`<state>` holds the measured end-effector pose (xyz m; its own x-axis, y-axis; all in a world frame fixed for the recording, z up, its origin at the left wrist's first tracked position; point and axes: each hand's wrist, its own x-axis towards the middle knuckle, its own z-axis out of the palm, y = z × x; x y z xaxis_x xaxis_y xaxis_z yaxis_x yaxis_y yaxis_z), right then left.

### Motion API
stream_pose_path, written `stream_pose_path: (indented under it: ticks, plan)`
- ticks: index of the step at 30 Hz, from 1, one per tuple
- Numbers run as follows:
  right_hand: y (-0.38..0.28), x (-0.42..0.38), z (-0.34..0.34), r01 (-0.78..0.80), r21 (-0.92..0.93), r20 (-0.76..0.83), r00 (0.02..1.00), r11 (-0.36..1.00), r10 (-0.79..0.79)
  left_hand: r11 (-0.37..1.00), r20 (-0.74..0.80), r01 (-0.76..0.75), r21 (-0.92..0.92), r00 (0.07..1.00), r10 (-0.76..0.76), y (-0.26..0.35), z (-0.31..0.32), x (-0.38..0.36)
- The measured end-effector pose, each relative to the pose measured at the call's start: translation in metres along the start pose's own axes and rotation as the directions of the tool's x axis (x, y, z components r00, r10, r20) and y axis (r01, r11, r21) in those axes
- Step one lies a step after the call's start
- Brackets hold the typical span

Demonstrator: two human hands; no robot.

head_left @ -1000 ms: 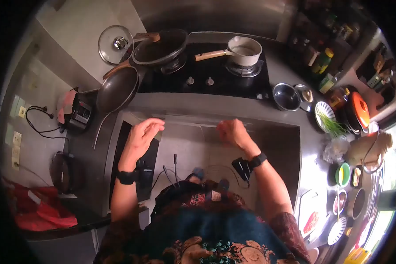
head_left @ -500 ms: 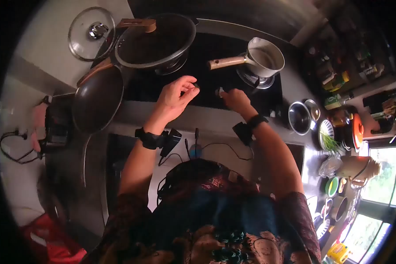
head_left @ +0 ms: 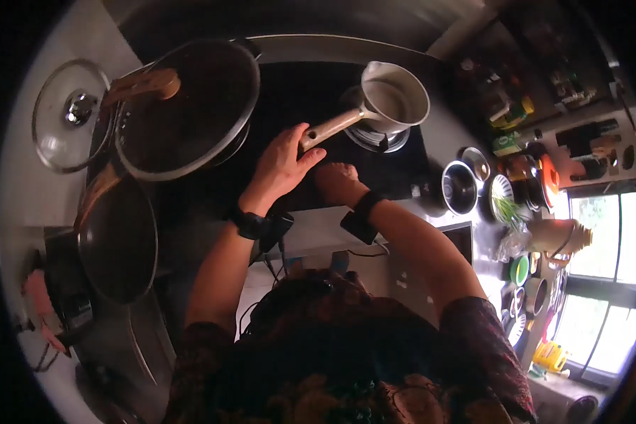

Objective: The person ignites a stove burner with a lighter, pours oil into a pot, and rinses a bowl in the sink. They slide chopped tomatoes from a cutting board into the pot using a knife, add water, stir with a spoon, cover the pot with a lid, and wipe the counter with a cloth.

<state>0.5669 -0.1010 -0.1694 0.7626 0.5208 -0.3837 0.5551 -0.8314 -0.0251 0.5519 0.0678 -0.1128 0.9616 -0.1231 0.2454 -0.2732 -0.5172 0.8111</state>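
Note:
A small light saucepan (head_left: 396, 99) sits on the right burner, its wooden handle (head_left: 336, 128) angled toward me. At the end of that handle is my left hand (head_left: 279, 166), thumb and fingers apart on either side of the tip; whether it touches the handle is unclear. My right hand (head_left: 338, 182) is closed low over the black stovetop (head_left: 283, 92), just right of my left hand. What it holds, if anything, is hidden. Both wrists wear black straps with a dark box.
A large lidded pan (head_left: 191, 106) stands on the left burner, with a glass lid (head_left: 71, 116) beside it. An empty wok (head_left: 118, 237) lies nearer on the left. Along the right counter are a metal bowl (head_left: 459, 188), green stalks (head_left: 505, 209) and a beige jug (head_left: 555, 235).
The view has turned, shifting the pans left and lower. My left hand has come to the saucepan's handle, which now points more toward me. My right hand has moved closer to my left.

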Motion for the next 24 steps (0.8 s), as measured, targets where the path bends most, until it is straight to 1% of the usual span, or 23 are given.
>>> stream_pose_path:
  ticks: [1, 5, 8, 11, 13, 16, 17, 18, 19, 20, 21, 22, 23, 24]
  plan:
    - [0.001, 0.0, 0.002, 0.028, -0.022, -0.041, 0.999, 0.999, -0.029, 0.999, 0.044, 0.026, -0.033, 0.999, -0.024, 0.003, 0.002, 0.007]
    - [0.005, 0.002, 0.015, 0.07, -0.09, -0.135, 0.988, 0.994, -0.081, 0.998, 0.107, 0.07, 0.009, 0.992, -0.07, 0.01, 0.004, 0.014]
    - [0.011, -0.005, 0.0, 0.178, -0.109, -0.132, 0.973, 0.978, -0.191, 0.999, 0.076, 0.038, 0.012, 0.996, -0.039, 0.015, 0.005, 0.011]
    - [0.017, 0.002, 0.013, 0.226, -0.204, -0.207, 0.941, 0.953, -0.267, 0.992, 0.085, 0.128, 0.003, 0.988, -0.128, 0.026, 0.005, 0.008]
    - [0.017, 0.002, 0.013, 0.26, -0.231, -0.176, 0.937, 0.938, -0.303, 0.987, 0.083, 0.159, -0.008, 0.984, -0.158, 0.026, 0.01, 0.006]
    - [0.017, 0.004, 0.009, 0.315, -0.265, -0.122, 0.926, 0.911, -0.356, 0.986, 0.066, 0.153, -0.059, 0.987, -0.149, 0.013, 0.017, 0.005]
    - [0.018, 0.003, 0.008, 0.325, -0.271, -0.102, 0.926, 0.906, -0.363, 0.985, 0.082, 0.17, 0.004, 0.982, -0.17, 0.014, 0.015, 0.006]
    - [0.019, 0.0, 0.005, 0.327, -0.307, -0.136, 0.914, 0.894, -0.381, 0.96, 0.151, 0.277, -0.045, 0.952, -0.267, 0.027, 0.011, 0.009]
    - [0.02, -0.005, 0.003, 0.327, -0.342, -0.163, 0.902, 0.881, -0.399, 0.954, 0.137, 0.275, -0.119, 0.956, -0.258, 0.02, 0.016, 0.007]
    - [0.02, -0.005, 0.005, 0.336, -0.364, -0.147, 0.9, 0.869, -0.41, 0.942, 0.124, 0.277, -0.189, 0.958, -0.258, 0.012, 0.018, 0.004]
    - [0.02, -0.003, 0.007, 0.349, -0.385, -0.132, 0.896, 0.854, -0.425, 0.961, 0.106, 0.251, -0.113, 0.965, -0.24, 0.013, 0.017, 0.003]
    - [0.021, -0.003, 0.007, 0.352, -0.354, -0.141, 0.896, 0.866, -0.422, 0.974, 0.082, 0.225, -0.036, 0.972, -0.222, 0.022, 0.014, 0.003]
    - [0.021, -0.003, 0.008, 0.359, -0.323, -0.15, 0.894, 0.876, -0.422, 0.958, 0.114, 0.287, -0.02, 0.952, -0.283, 0.032, 0.01, 0.001]
    - [0.021, -0.003, 0.007, 0.365, -0.295, -0.16, 0.892, 0.883, -0.423, 0.972, 0.075, 0.233, -0.013, 0.97, -0.231, 0.026, 0.011, -0.002]
